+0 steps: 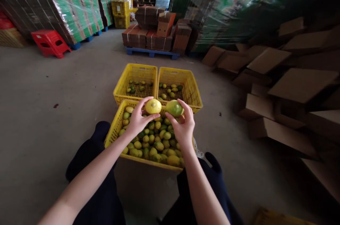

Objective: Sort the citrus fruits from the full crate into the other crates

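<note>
Between the thumb and fingers of my left hand (pixel 139 118) is a yellow lemon (pixel 153 106), its tip turned toward me. My right hand (pixel 183 124) grips a greener lemon (pixel 174 108) the same way, side by side with the first and a small gap apart. Both are held up over a yellow crate (pixel 113 136) full of yellow and green lemons (pixel 158 146). Behind it, two more yellow crates stand side by side: the left crate (pixel 119 85) and the right crate (pixel 196 92) each have several lemons on the bottom.
Flattened and open cardboard boxes (pixel 268 104) are heaped on the right. Ahead, a blue pallet (pixel 151 52) bears stacked cartons (pixel 160 42). A red stool (pixel 50 42) stands at the left by green plastic-wrapped stacks (pixel 77 5). My knees flank the full crate.
</note>
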The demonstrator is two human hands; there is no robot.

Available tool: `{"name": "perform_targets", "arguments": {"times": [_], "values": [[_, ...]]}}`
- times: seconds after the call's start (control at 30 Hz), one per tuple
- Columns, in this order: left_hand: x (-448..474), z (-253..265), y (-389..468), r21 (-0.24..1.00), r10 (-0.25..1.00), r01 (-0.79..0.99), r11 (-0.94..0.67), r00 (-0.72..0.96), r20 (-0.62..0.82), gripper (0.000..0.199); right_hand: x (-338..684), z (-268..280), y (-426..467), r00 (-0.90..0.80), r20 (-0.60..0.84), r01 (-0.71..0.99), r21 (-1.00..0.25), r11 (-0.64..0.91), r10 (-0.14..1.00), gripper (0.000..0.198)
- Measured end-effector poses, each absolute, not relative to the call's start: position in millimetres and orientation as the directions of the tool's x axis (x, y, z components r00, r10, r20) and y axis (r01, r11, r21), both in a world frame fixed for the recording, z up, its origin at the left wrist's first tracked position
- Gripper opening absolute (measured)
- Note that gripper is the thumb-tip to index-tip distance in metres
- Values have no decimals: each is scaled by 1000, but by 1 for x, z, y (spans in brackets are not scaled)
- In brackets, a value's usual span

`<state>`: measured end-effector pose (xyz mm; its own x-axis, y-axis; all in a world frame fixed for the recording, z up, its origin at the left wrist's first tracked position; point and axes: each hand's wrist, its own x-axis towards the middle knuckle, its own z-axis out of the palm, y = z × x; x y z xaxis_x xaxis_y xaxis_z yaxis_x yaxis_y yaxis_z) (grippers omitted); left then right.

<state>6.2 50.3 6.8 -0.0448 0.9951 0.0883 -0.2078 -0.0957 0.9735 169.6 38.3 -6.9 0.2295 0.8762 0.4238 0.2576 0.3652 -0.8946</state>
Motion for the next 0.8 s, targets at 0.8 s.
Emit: {"name": "perform_targets", "arguments": {"times": [0.8], "values": [[-2, 5, 49, 845, 862, 182, -503, 38, 505, 44, 160, -11, 33, 166, 772, 568, -583, 581, 613, 49]]}}
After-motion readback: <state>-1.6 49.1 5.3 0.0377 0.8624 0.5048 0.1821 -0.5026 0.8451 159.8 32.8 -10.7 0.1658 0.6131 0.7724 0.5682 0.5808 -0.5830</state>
